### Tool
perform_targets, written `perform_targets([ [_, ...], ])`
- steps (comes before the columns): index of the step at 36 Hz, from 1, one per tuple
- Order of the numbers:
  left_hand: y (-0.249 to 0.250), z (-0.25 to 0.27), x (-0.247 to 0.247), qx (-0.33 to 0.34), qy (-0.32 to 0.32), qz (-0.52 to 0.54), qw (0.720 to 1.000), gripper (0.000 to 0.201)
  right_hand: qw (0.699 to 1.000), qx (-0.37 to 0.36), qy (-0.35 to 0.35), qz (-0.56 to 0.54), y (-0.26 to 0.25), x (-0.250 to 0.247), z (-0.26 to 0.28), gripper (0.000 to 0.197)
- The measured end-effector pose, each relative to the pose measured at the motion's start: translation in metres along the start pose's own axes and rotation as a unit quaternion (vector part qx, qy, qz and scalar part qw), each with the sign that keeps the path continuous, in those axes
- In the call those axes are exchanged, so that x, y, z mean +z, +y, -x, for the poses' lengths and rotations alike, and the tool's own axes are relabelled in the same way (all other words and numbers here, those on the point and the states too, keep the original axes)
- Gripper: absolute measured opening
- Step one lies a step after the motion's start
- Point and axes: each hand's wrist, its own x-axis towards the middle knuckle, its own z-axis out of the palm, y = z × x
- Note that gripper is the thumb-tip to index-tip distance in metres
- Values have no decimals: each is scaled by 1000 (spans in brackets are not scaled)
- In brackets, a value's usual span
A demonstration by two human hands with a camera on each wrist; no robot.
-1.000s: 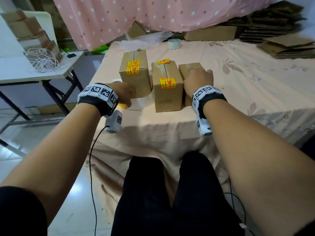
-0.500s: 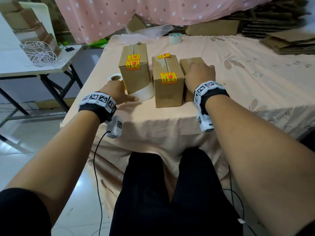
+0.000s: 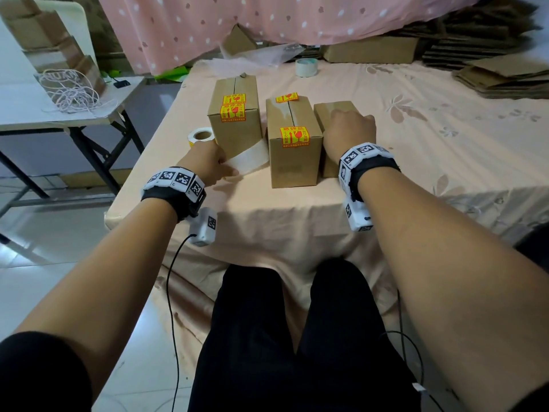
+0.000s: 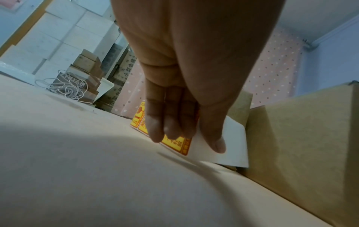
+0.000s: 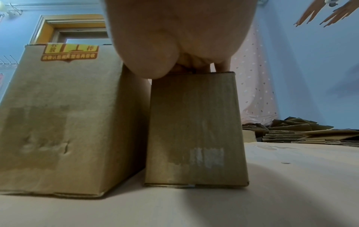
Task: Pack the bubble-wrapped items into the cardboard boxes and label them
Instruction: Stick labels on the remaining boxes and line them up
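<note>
Cardboard boxes stand in a row on a table draped in a peach floral cloth. At the far left of the room a white folding table carries a tangle of white cord. Beside the left box, which bears two yellow labels, sits a label roll. The left hand pinches the roll's white backing strip between thumb and fingers, yellow stickers under the fingertips. The middle box carries a yellow label on its front and another on top. The right hand rests curled over the top of the shorter right box, gripping it. Behind, a tape roll, a pink dotted curtain and stacked flat cardboard fill the back.
</note>
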Motion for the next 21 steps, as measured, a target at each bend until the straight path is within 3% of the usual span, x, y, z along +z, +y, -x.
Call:
perform_targets([
  [5, -3, 3, 3, 56, -21, -4, 998, 22, 1000, -1, 5, 7, 0, 1, 0, 10],
  [7, -6, 1, 3, 78, -11, -34, 996, 25, 1000, -3, 5, 10, -1, 2, 1, 10],
  [11, -8, 0, 4, 105, 22, -49, 993, 7, 1000, -1, 6, 12, 1, 1, 0, 17],
  [21, -9, -1, 9, 138, 54, -58, 987, 18, 1000, -2, 9, 9, 0, 4, -2, 24],
])
